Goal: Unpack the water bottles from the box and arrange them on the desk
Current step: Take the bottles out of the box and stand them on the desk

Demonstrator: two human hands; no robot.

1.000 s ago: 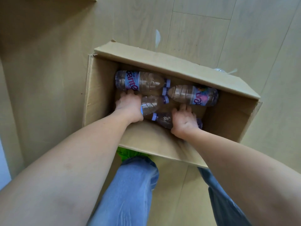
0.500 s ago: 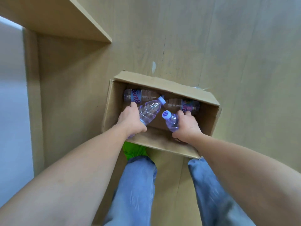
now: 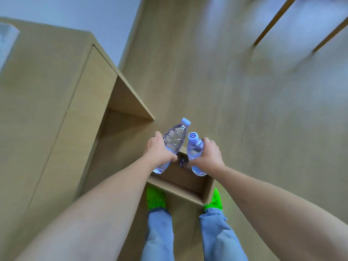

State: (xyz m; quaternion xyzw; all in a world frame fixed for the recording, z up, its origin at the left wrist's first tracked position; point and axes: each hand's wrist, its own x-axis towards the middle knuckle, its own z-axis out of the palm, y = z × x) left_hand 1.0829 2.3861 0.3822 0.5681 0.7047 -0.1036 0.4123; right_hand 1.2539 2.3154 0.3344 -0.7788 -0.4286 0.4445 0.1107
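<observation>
Fingers of the left hand (image 3: 159, 150) wrapped around the middle of a clear water bottle (image 3: 174, 143), gripping it firmly; bottle tilted, pale blue cap pointing up and away from the body, base angled down toward the box. Fingers of the right hand (image 3: 208, 157) curled around a second water bottle (image 3: 195, 149), held closer to upright, its blue cap facing the camera with a swirl mark on top. Both bottles raised above the open cardboard box (image 3: 190, 187), caps near each other, bodies just apart. Box sits on the wooden floor (image 3: 244, 119) directly in front of the feet; something small and dark shows inside it between the hands, too hidden to identify. Light wood tabletop (image 3: 47, 91) to the left, its side panel dropping to the floor beside the box. Person stands in blue jeans (image 3: 160, 236) and bright green shoe covers (image 3: 156, 199). Upper right of view blurred.
</observation>
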